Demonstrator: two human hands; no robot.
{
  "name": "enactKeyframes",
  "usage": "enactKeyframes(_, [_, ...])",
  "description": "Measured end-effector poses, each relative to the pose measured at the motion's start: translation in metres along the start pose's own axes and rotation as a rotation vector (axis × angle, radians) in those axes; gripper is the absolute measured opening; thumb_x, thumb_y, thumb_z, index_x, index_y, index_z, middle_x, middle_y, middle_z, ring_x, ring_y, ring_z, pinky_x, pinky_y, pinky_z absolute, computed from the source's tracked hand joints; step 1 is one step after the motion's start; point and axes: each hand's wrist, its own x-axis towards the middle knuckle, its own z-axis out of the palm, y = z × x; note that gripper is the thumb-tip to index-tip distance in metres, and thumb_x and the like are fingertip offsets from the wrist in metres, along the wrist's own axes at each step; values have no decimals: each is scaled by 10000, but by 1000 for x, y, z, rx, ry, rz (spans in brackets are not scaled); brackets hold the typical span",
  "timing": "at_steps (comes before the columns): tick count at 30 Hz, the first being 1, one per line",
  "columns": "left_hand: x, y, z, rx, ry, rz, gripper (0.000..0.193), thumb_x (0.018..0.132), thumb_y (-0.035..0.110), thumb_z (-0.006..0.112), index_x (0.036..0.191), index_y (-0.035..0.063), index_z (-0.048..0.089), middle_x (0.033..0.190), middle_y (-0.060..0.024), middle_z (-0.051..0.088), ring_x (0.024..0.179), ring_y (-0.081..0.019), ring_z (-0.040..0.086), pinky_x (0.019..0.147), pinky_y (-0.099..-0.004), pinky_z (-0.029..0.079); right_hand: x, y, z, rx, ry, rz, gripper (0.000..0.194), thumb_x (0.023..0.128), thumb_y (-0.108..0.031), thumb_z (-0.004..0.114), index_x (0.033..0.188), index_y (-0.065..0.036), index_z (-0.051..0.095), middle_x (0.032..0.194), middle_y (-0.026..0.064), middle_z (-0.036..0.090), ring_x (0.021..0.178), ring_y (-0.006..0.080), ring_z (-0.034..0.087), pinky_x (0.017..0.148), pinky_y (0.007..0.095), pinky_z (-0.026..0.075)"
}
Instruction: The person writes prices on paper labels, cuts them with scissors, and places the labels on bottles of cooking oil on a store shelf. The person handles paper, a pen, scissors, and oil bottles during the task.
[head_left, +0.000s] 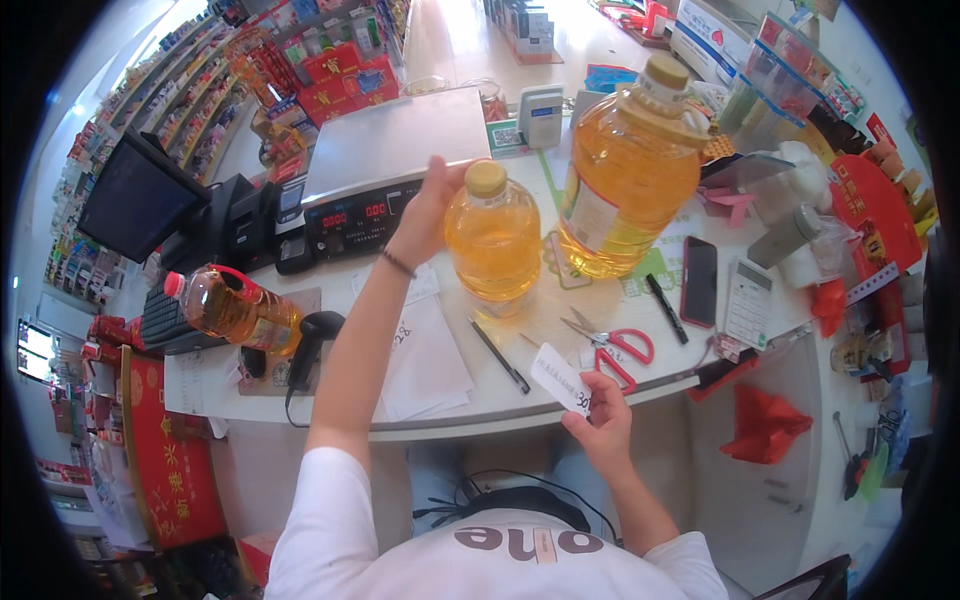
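Observation:
A small white paper card (560, 380) with handwriting is pinched between the thumb and fingers of my right hand (606, 420), over the counter's front edge. My left hand (433, 214) reaches to the left side of a medium bottle of yellow cooking oil (493, 244) with a yellow cap; its fingers are partly hidden behind the bottle, so a grip cannot be made out. To the right stands a larger oil jug (630, 172). Scissors (611, 346) with red handles lie just beyond the card. A black pen (500, 357) and white paper sheets (424, 364) rest between my arms.
Behind my left hand sits a weighing scale (401, 139) with a lit display. A red-capped bottle (236, 309) leans near the keyboard (172, 319), beside a barcode scanner (315, 345). Rightward lie a marker (667, 307), a smartphone (698, 281) and a calculator (748, 302).

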Motion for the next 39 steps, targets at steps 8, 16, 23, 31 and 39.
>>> enactKeyframes(8, [39,-20,-6,-256,20,-372,482,936,481,475,1083,37,593,1045,-63,650,936,-165,630,860,-309,502,-31,-62,-16,-43,150,-26,395,826,-70,559,1205,2,476,898,65,572,754,124,544,674,241,464])
enactKeyframes(16, [36,2,26,-290,-46,-539,506,901,522,512,885,32,636,910,-87,685,793,-161,666,745,-307,548,-48,-94,-24,20,176,-41,524,878,-238,597,1294,39,439,894,66,569,778,130,538,674,263,471])
enactKeyframes(23, [41,-15,39,-92,22,-418,589,816,600,593,847,13,631,776,-72,651,683,-148,629,621,-293,517,-50,-119,-11,36,120,-104,518,918,-287,560,1279,62,431,880,61,564,772,117,548,663,258,476])
enactKeyframes(31, [14,-16,68,140,377,-170,480,805,444,666,509,90,531,536,19,496,483,-89,454,464,-273,381,-39,-150,4,9,194,-137,623,849,-375,644,1249,62,450,845,66,561,737,131,549,639,259,470])
enactKeyframes(39, [-77,61,79,30,663,-64,463,845,416,615,570,44,588,549,12,536,464,-61,470,437,-265,383,-5,-169,17,68,125,-158,611,846,-395,640,1252,13,437,872,59,565,758,122,550,639,246,470])
